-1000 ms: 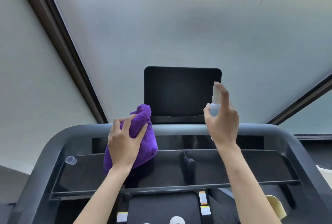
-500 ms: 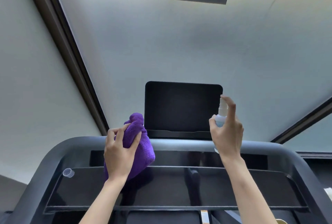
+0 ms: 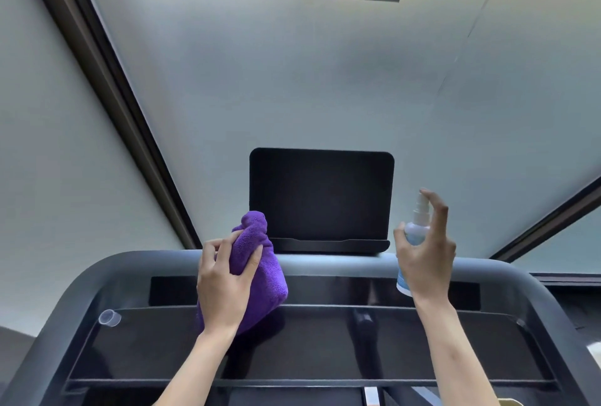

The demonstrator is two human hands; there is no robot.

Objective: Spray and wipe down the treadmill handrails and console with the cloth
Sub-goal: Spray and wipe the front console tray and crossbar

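Our left hand grips the bunched purple cloth against the treadmill console. Our right hand holds the spray bottle, fingers curled round it, beside the dark screen.

Two bare forearms in shot, no sleeves showing. Left hand and right hand are both ungloved, with no rings, watch or bands visible at the wrists.
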